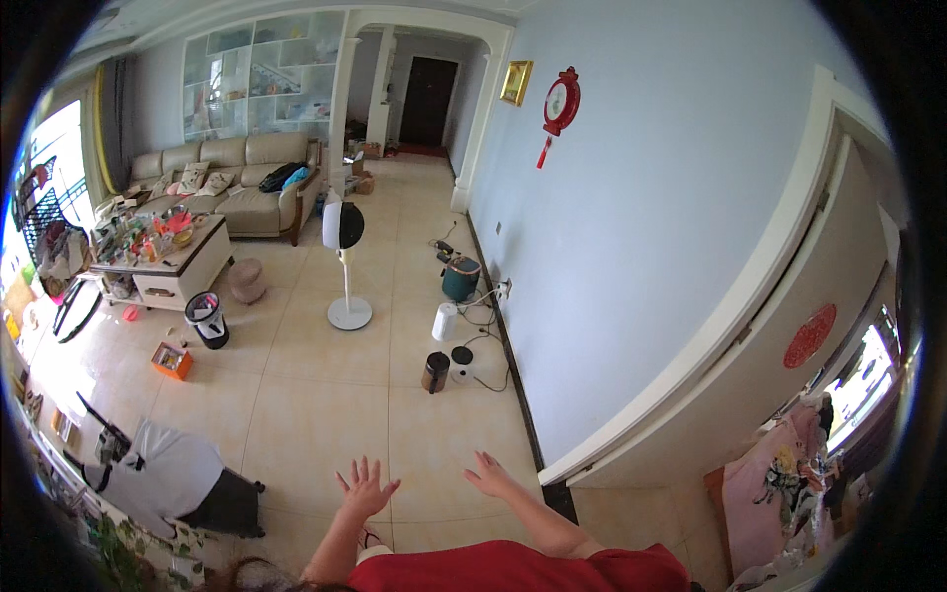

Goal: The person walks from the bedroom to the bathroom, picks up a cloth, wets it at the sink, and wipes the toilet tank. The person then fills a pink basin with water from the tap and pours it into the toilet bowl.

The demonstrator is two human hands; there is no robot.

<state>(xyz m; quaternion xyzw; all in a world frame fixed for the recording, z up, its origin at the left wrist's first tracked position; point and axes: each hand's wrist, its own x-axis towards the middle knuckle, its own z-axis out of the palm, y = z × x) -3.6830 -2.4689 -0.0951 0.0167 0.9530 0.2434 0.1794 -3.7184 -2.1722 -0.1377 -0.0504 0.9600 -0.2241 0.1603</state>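
Both hands reach out in front of the red top, over the tiled floor. My left hand [364, 488] has its fingers spread and holds nothing. To its right, my right hand [488, 474] is also empty, with the thumb apart from the fingers. Neither hand touches anything. Beyond them on the floor stand a brown kettle with a dark handle [436, 372], a small white base with a cord [462, 374], a white cylindrical appliance [445, 322] and a dark green appliance [461, 279]. A white pedestal fan [346, 266] stands farther off.
Cords [490, 325] run along the right wall. At the left are a covered suitcase [185, 481], an orange box [172, 361], a waste bin [208, 320], a stool [246, 281] and a cluttered coffee table [177, 285]. A door [784, 355] stands at the right; a sofa [248, 211] is behind.
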